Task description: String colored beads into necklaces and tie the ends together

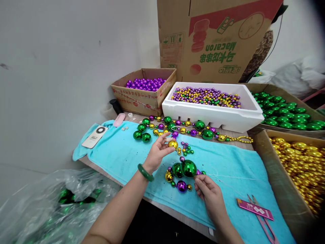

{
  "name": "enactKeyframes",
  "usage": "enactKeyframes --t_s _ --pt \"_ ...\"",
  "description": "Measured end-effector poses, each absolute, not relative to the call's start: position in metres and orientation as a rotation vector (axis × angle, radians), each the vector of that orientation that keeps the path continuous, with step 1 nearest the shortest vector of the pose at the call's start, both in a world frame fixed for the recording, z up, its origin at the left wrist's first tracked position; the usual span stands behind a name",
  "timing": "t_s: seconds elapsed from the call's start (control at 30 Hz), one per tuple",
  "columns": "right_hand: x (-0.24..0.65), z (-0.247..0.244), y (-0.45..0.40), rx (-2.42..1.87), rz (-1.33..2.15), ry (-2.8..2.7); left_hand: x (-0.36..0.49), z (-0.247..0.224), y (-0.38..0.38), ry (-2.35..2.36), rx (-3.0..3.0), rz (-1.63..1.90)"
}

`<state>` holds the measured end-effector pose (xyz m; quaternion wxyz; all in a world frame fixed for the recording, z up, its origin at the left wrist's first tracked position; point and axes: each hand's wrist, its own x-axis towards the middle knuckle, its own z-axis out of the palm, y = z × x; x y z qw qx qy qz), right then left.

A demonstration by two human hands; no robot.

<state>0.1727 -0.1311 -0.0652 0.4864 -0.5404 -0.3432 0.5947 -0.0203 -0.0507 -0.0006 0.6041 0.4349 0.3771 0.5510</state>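
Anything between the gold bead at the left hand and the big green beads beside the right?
Yes: in the camera's view, small gold beads and a small purple bead sit between the held gold bead and the two big green beads.

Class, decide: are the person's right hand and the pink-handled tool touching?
Apart: the head view shows blue towel between the right hand and the pink-handled tool.

a pale grey wall [63, 67] rises behind the table [188, 221].

Turquoise towel [122, 152], green bangle [145, 174] — strung beads [185, 169] metallic green, purple and gold.
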Motion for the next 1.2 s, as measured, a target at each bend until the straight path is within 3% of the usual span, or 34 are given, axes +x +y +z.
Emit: enactKeyframes --t_s 0.3,0.63,0.9,1.2 --pt "0.163 -0.061 -0.132 -1.129 1.581 -0.786 -0.018 0.011 -0.063 0.839 1.083 1.159" --pt "0.116 -0.043 -0.108 -1.035 1.715 -0.951 -0.062 0.049 -0.053 1.083 1.296 1.377" --pt "0.085 -0.021 -0.076 -1.076 1.316 -1.304 -0.082 0.093 -0.063 1.069 1.385 1.481" --pt "0.057 0.029 -0.062 -0.922 1.152 -1.609 -0.082 0.110 -0.070 0.985 1.446 1.576"
